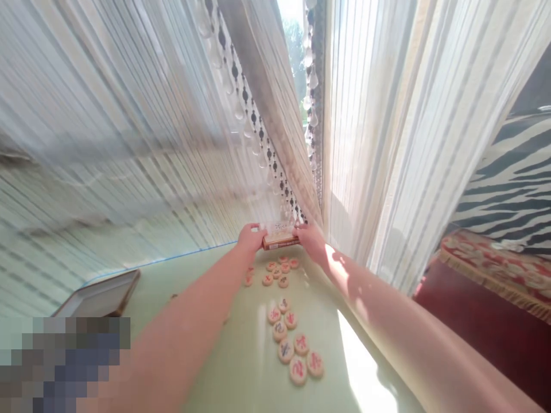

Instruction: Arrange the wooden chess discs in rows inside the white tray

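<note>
At the far end of the table, my left hand (250, 236) and my right hand (309, 236) grip a small flat box (282, 240) from its two sides. The box has a brown-red front edge and a pale, shiny top; what it contains cannot be made out. Just on the near side of it lie several Chinese chess pieces (276, 273), round and wooden, with red or dark characters. A second group of Chinese chess pieces (285, 350) spreads nearer to me, between my forearms. My left forearm hides part of the table and perhaps more pieces.
The pale green table (241, 361) carries a strip of sunlight on the right. A shallow tray-like lid (103, 289) rests at the left. Striped string curtains (129, 143) with hanging beads (262, 135) surround the far corner. A dark red seat (486, 310) with a fringed cover stands at right.
</note>
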The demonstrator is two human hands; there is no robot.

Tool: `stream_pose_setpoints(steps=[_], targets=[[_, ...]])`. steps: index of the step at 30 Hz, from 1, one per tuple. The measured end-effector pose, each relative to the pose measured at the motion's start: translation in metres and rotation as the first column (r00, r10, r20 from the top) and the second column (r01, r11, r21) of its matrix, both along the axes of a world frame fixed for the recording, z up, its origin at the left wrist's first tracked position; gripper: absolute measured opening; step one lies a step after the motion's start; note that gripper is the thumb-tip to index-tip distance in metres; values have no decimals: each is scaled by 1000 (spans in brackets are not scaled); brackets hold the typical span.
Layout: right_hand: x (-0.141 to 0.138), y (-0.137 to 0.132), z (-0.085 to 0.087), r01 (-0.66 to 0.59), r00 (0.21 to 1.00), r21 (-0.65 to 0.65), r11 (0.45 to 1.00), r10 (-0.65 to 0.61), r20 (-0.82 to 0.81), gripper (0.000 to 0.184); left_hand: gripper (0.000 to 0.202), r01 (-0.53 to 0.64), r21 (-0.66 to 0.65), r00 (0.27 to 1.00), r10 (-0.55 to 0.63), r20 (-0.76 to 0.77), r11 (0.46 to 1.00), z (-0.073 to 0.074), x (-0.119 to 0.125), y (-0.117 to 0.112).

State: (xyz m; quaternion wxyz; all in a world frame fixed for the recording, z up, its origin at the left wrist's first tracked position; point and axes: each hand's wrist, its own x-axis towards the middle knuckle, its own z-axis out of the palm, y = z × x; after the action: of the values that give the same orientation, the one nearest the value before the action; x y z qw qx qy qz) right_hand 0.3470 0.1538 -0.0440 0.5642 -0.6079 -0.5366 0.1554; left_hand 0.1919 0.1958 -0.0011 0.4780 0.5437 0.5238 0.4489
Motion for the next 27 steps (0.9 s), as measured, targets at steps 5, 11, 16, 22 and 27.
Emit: stream_pose_setpoints(steps=[5, 11, 16, 22, 27], targets=[[7, -2, -6, 49, 961, -69, 996, -28, 275, 22, 42, 25, -55, 974, -37, -225, 998, -11, 5, 16], [-10, -7, -7, 55, 630, -80, 995, 28, 776, 31, 47, -1, -85, 919, -33, -394, 996, -12, -7, 23], [-23, -10, -7, 206, 514, -151, 967, 24, 857, 34, 40, 14, 76, 728, 42, -685, 997, -9, -12, 23], [-23, -12, -8, 212, 487, -164, 963, 41, 873, 29, 28, 174, 132, 451, 40, -891, 976, -1, -13, 22], [-20, -16, -5, 151, 515, -165, 975, 65, 855, 29, 26, 218, 152, 398, 55, -916, 964, -1, -16, 18]])
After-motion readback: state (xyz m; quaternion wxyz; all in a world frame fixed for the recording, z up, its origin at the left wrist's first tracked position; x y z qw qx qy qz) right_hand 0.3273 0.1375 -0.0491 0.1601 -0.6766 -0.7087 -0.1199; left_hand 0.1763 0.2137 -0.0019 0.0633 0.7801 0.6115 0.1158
